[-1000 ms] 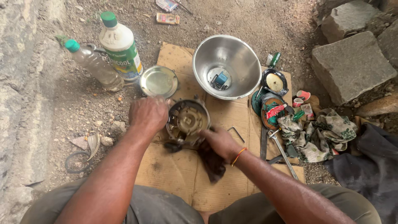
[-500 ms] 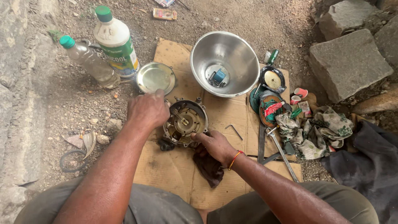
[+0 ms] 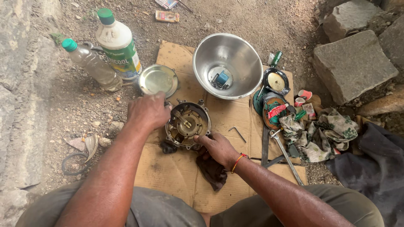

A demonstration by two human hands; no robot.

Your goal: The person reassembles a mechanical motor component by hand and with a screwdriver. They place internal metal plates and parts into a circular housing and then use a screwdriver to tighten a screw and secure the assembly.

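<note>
- Cardboard sheet [image 3: 176, 172]: the ground layer I see under both hands.
- Steel bowl [image 3: 227, 63]: beyond my right hand, holding a small blue part.
- White bottle [image 3: 118, 44] and clear bottle [image 3: 90, 65]: beyond my left hand, standing on the dirt.
- Round metal housing [image 3: 187, 124]: between my two hands, lying open side up on the cardboard.
- Left hand [image 3: 148, 111]: fingers curled, clamped on the housing's left rim.
- Right hand [image 3: 219, 148]: fingers bent together, pressing the housing's near rim; a dark rag [image 3: 212, 172] lies beneath it.
- Hex key [image 3: 238, 133]: just right of my right hand.
</note>
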